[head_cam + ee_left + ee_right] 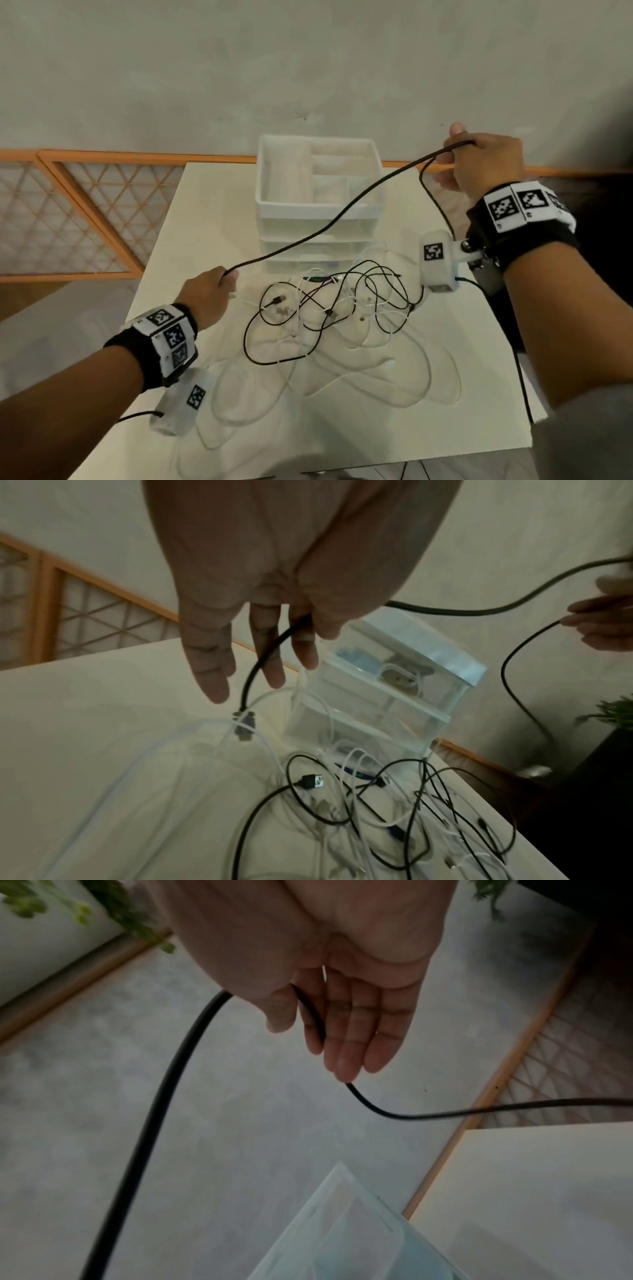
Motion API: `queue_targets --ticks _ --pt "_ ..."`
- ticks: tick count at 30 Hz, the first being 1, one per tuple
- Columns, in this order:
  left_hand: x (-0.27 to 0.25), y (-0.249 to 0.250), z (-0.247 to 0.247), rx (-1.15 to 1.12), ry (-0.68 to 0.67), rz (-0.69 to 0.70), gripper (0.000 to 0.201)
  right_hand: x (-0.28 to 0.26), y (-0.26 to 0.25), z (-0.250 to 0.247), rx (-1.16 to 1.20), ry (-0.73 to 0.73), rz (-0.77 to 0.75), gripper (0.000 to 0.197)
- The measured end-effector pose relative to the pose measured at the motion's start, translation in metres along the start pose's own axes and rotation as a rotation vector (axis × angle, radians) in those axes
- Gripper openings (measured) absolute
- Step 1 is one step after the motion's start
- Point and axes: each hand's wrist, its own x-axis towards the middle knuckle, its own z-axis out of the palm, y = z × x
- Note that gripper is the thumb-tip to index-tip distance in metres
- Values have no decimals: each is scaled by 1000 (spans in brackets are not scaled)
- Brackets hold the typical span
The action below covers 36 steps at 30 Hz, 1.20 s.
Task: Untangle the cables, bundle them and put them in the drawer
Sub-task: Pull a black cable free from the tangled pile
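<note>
Two bare hands are showing: the left hand (209, 294) and the right hand (486, 164), each wearing one black wristband with white coded marker blocks. One thick black cable (329, 222) is stretching between the fingers of both hands, its single dark plug (245, 727) hanging just below the left fingertips. Below and between the hands, a tangle of thin black and white cables (342, 308) is lying on one pale square table (462, 359); its strands are overlapping too much to count. One translucent white plastic drawer unit (320, 205) is standing beyond the fingers, showing three stacked drawers under one open compartmented top tray.
</note>
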Motion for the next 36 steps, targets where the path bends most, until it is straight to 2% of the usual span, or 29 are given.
queue_targets --ticks 2,3,5,6,8,10,11,13,15,16,18,19,21,23,24,25,26,28,30,31,33,35,36 --pt "4 -2 -3 -47 31 3 36 15 5 1 97 8 0 21" --pt "6 -3 -4 -109 57 19 35 24 10 1 165 3 -2 20" --pt "6 1 -9 -260 107 44 31 36 23 0 228 -83 -8 32" --pt "6 4 -11 -311 130 61 29 39 34 -1 160 -160 -3 43" --pt "4 14 -18 -318 158 127 27 38 57 -1 -218 -317 -19 65" --pt "-2 28 -24 -290 167 215 24 20 69 1 -571 -395 -42 73" --pt "-6 37 -25 -301 147 257 22 5 70 4 -633 -421 -67 73" --pt "-15 56 -24 -292 91 341 18 -35 65 16 -576 -530 -141 72" --pt "-26 75 -18 -271 20 431 19 -81 56 32 -455 -745 -204 67" --pt "-30 83 -14 -271 -23 471 19 -100 55 41 -434 -856 -231 57" --pt "-35 90 -7 -266 -97 537 18 -120 63 59 -505 -942 -255 22" --pt "-37 89 -4 -247 -134 554 18 -119 68 64 -558 -932 -241 20" --pt "-39 81 -3 -142 -217 536 21 -103 85 64 -696 -838 -215 32" --pt "-41 64 -2 11 -290 487 27 -84 98 55 -725 -629 -213 19" --pt "-41 56 0 62 -314 462 30 -78 104 49 -663 -513 -219 10" --pt "-42 47 3 84 -324 427 32 -78 111 47 -568 -423 -240 9" --pt "-42 38 8 92 -319 387 34 -81 117 47 -490 -373 -280 19" --pt "-40 19 20 124 -253 296 33 -96 135 56 -483 -433 -301 50" --pt "-35 4 31 152 -157 169 29 -121 156 70 -636 -595 -178 78" --pt "-34 -2 34 153 -120 105 27 -135 166 77 -693 -655 -133 80" --pt "-34 -11 38 138 -75 37 28 -165 178 93 -745 -736 -147 61" --pt "-35 -14 38 91 -42 35 26 -193 185 108 -741 -842 -197 42" --pt "-36 -14 36 58 -19 41 25 -202 187 115 -748 -878 -206 38"
